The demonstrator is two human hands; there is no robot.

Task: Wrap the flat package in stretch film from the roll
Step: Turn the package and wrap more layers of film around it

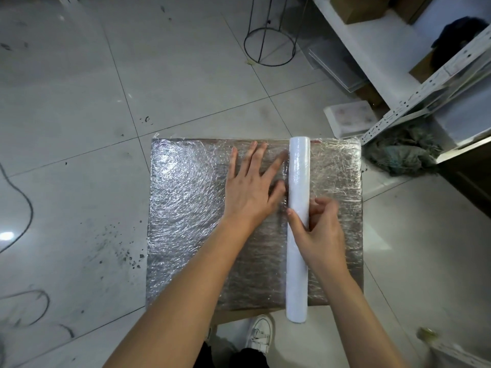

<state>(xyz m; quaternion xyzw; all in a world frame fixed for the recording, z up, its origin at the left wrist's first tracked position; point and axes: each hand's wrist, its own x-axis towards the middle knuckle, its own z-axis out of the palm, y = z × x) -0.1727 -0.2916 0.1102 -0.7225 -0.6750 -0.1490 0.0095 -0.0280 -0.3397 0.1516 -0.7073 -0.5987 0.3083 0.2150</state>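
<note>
Single head-worn view, steeply downward, close over the floor [79, 102].

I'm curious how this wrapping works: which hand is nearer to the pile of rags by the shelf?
The right hand. It grips the film roll on the package, on the side toward the rags. The left hand lies flat on the film beyond the roll, farther from them.

bare forearms [186, 288], no sleeves in view. below, a white shoe [259, 334] with straps, and dark trousers [247, 359] at the picture's bottom edge.
</note>
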